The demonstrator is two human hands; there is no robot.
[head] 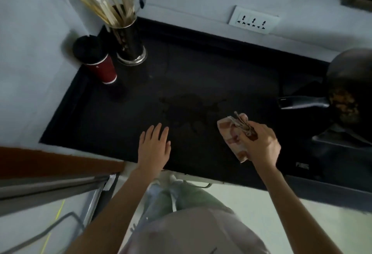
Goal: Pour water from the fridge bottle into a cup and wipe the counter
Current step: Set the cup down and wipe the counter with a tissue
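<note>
A black counter [201, 68] fills the middle of the view, with a faint wet smear [191, 107] near its centre. My right hand [260, 143] grips a crumpled orange-and-white cloth [231, 133] just above the counter, right of the smear. My left hand [155, 147] lies flat on the counter near its front edge, fingers spread, holding nothing. A red paper cup [104, 68] with a dark top stands at the back left corner. No bottle is in view.
A steel utensil holder [130, 46] with chopsticks and a spoon stands beside the cup. A black pan [342, 96] with food sits at the right, handle pointing left. A wall socket [253, 20] is behind. A metal rack [50, 193] is lower left.
</note>
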